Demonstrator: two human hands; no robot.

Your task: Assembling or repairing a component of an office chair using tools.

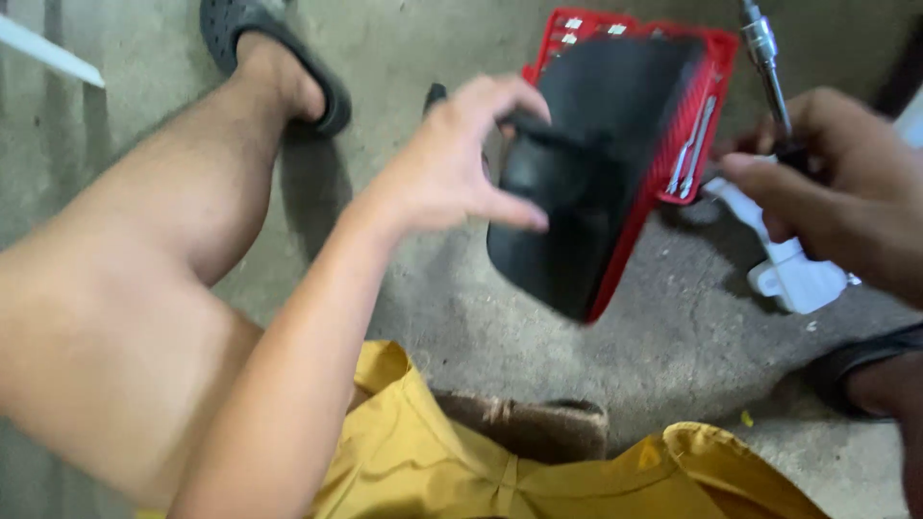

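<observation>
left hand: my left hand (452, 168) has the fingers spread loosely and curled around the top edge of a black rubbery part (567, 173), thumb underneath. It's a light grip, not a hard clamp.

black part: it's held up off the floor, tilted, right in front of the red tool case (716, 58) and covering most of it. It's motion-blurred, so I can't tell exactly what it is.

right hand: my right hand (846, 192) is closed around the dark handle of a chrome ratchet driver (764, 53), with the shaft pointing up and away, just right of the red case.

red case: it lies open on the concrete floor (673, 327), with a couple of silvery wrenches (690, 149) showing along its right edge and small bits at its far edge.

white bit: a white plastic piece (798, 274) lies on the floor just right of the case, under my right hand.

other stuff: a foot in a dark sandal (274, 48) is left of the case, and yellow shorts (461, 461) are on the near side.

progress: the part looks already off and in hand, and the driver isn't on any fastener right now. My guess is the loosening is done, and the part hasn't been set down yet.
</observation>
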